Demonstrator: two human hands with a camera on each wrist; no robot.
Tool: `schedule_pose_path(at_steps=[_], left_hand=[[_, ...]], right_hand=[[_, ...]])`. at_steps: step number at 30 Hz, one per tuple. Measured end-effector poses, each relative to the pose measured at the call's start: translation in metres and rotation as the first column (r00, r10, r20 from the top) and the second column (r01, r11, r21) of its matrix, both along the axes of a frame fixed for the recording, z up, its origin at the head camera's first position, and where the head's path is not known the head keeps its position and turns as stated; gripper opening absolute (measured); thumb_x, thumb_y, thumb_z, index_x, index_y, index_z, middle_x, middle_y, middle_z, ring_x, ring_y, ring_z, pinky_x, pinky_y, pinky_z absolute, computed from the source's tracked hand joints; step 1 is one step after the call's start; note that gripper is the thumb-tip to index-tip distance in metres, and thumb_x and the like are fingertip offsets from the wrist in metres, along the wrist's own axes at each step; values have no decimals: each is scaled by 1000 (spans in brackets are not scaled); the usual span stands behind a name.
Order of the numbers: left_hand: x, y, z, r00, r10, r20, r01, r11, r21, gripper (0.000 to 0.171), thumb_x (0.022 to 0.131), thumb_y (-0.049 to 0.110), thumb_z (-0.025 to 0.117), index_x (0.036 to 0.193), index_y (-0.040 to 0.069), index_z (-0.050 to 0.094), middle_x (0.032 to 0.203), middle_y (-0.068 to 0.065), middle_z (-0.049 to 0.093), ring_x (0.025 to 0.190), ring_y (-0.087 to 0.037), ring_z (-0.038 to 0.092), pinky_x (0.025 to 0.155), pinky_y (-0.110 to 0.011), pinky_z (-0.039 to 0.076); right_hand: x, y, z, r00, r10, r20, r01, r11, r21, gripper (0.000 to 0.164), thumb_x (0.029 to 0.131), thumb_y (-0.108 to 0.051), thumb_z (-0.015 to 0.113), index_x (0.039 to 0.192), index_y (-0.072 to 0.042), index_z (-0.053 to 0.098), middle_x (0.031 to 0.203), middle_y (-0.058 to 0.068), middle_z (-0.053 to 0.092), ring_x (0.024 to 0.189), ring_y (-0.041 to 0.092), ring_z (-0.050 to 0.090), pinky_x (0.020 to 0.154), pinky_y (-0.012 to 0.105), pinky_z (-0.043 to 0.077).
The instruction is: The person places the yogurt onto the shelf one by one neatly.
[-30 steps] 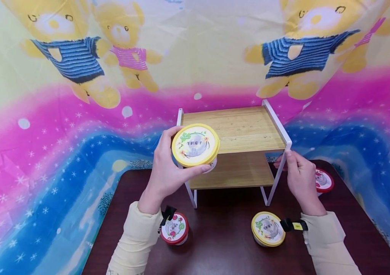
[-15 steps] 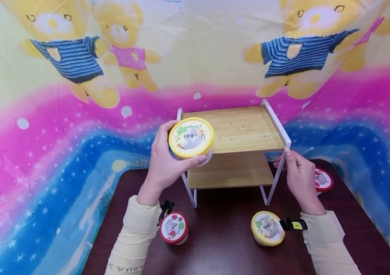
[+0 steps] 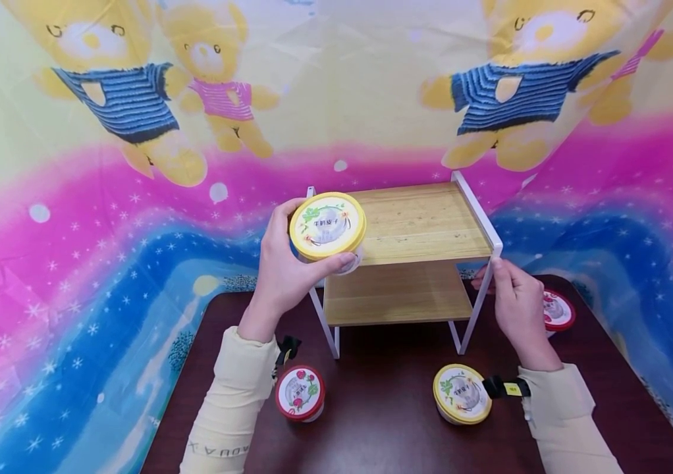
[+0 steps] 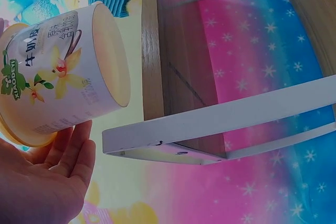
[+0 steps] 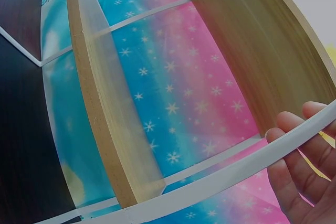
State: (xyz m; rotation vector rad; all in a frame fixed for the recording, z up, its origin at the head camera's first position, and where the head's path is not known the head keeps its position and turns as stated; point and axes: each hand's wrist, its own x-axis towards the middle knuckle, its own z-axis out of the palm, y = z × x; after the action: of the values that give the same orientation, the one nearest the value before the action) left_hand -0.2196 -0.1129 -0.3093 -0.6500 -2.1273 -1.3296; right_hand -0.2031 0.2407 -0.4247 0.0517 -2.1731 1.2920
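My left hand (image 3: 284,273) grips a paper tub with a yellow lid (image 3: 327,225), its thumb across the front and fingers behind. The tub is raised in front of the left end of a two-tier shelf (image 3: 425,224) with wood boards and a white metal frame. In the left wrist view, the tub (image 4: 58,72) shows a vanilla flower print, and a gap separates its base from the top board (image 4: 153,45). My right hand (image 3: 519,309) holds the shelf's right front upright just under the top board; in the right wrist view its fingers (image 5: 310,150) curl around the white frame (image 5: 236,174).
A red-lidded tub (image 3: 301,394) stands at the front left of the dark table (image 3: 372,434). Another yellow-lidded tub (image 3: 462,395) is at the front right. A second red-lidded tub (image 3: 558,311) sits behind my right hand. A bear-print cloth (image 3: 336,79) hangs behind the shelf.
My left hand has moved up and slightly left with the yellow-lidded tub, farther over the shelf's left end. My right hand keeps its hold on the upright.
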Motion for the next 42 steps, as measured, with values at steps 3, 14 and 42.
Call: schedule_pose_path(at_steps=[3, 14, 42], left_hand=[[-3, 0, 1, 1000, 0, 3, 0, 1000, 4, 90, 68, 47, 92, 140, 15, 48, 127, 10, 54, 116, -8, 52, 91, -36, 52], [-14, -1, 4, 1000, 21, 18, -21, 1000, 2, 89, 69, 47, 92, 140, 17, 48, 128, 12, 54, 117, -6, 51, 94, -34, 50], [-32, 9, -1, 998, 20, 63, -20, 1000, 11, 92, 70, 45, 93, 146, 16, 48, 132, 7, 54, 120, -7, 50, 100, -35, 47]], right_hand=[[0, 0, 0, 1000, -2, 1, 2, 1000, 4, 45, 110, -34, 45, 95, -1, 72, 91, 12, 74, 77, -4, 67, 75, 10, 50], [0, 0, 0, 1000, 4, 0, -4, 1000, -12, 44, 111, -32, 45, 96, 0, 72, 90, 14, 74, 76, -4, 67, 73, 10, 51], [0, 1, -1, 1000, -4, 5, 4, 1000, -4, 45, 111, -33, 45, 96, 0, 71, 90, 13, 74, 76, -4, 67, 73, 10, 50]])
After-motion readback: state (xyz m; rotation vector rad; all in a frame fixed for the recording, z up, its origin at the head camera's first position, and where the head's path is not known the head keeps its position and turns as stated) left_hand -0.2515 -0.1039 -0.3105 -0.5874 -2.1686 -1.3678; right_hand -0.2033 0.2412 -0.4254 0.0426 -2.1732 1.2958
